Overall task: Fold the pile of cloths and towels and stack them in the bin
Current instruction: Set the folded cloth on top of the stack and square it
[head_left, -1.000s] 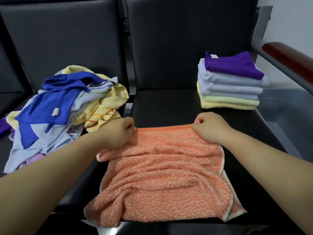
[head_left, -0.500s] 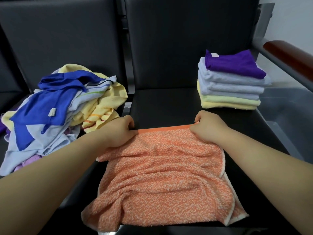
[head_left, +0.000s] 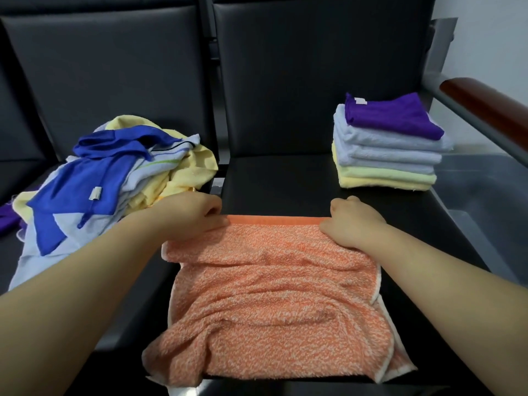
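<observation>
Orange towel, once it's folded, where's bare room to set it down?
Bare seat lies between the orange towel and the backrest, left of the folded stack. Further left, the unfolded pile crowds the space.

Orange towel (head_left: 274,295), flecked white; purple cloth (head_left: 394,115), seemingly plain.

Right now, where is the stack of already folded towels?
In the head view, the folded stack sits at the far right of the black seat, just beyond the right hand gripping the orange towel, left of the wooden armrest.
</observation>
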